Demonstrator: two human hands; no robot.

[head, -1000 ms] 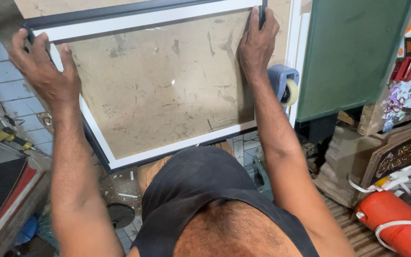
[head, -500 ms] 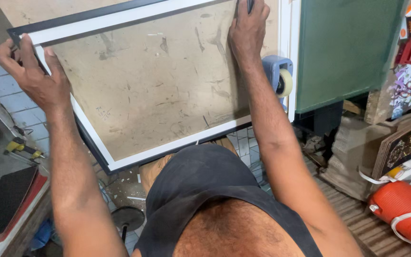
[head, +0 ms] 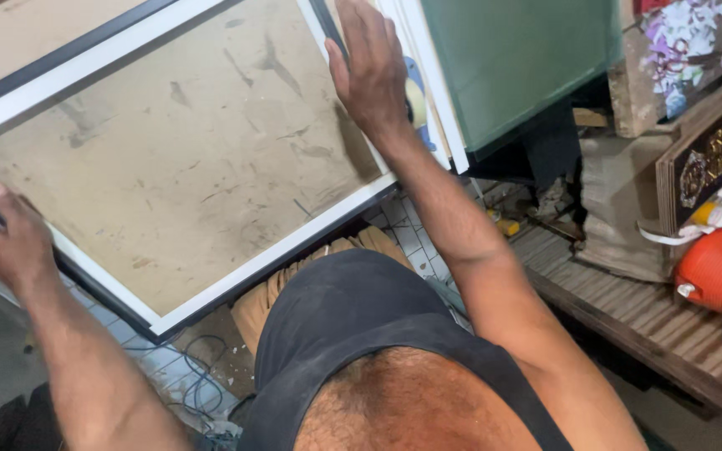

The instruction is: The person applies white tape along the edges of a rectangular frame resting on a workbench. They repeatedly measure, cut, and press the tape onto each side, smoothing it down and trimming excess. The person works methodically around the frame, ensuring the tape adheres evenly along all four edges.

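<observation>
A large picture frame (head: pixel 236 276) with a white inner edge and black outer edge lies face down in front of me, its brown backing board (head: pixel 177 159) scuffed and stained. My left hand (head: pixel 2 242) grips the frame's left edge, thumb on top. My right hand (head: pixel 369 71) holds the right side near the upper corner, fingers spread over the edge. A roll of tape in a blue dispenser (head: pixel 415 96) sits just behind my right hand.
A green panel with a white border (head: pixel 511 67) leans at the right. A wooden slatted bench (head: pixel 662 326) carries an orange container (head: pixel 720 267) with white straps and a dark carved plaque (head: pixel 712 150). Tiled floor and cables (head: pixel 185 376) lie below the frame.
The frame has swung left and tilted, its right edge turning counter-clockwise. My left hand slid down along the left edge; my right hand stayed on the right side.
</observation>
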